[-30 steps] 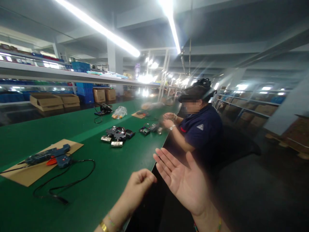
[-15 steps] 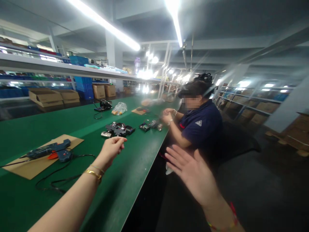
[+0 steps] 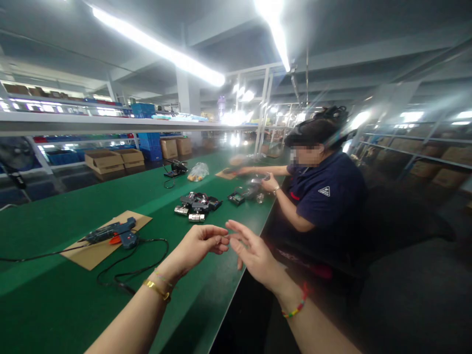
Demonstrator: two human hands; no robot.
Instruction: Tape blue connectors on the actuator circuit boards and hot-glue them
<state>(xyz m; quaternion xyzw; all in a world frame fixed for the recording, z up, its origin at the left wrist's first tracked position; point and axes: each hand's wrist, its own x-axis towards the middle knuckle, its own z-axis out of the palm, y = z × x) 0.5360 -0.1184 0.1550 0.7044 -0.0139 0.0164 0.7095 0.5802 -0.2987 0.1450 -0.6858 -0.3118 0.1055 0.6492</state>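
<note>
My left hand (image 3: 197, 246) is raised over the green table (image 3: 66, 216) near its front edge, fingers curled into a pinch; what it pinches, if anything, is too small to make out. My right hand (image 3: 252, 253) hovers just right of it, fingers loosely spread, their tips meeting the left fingertips. A gold bracelet sits on my left wrist, a beaded band on my right. Beyond my hands lies a cluster of small black and silver parts (image 3: 197, 205).
A blue glue gun (image 3: 112, 232) lies on a cardboard sheet (image 3: 94, 250), its black cord (image 3: 143, 265) looping toward me. A seated co-worker (image 3: 320, 191) handles parts (image 3: 245, 192) further along. Cardboard boxes (image 3: 110, 160) and shelving stand behind the table.
My right hand moved left and turned to meet my left hand. My left hand came slightly down and right. The co-worker stretched one arm out along the table.
</note>
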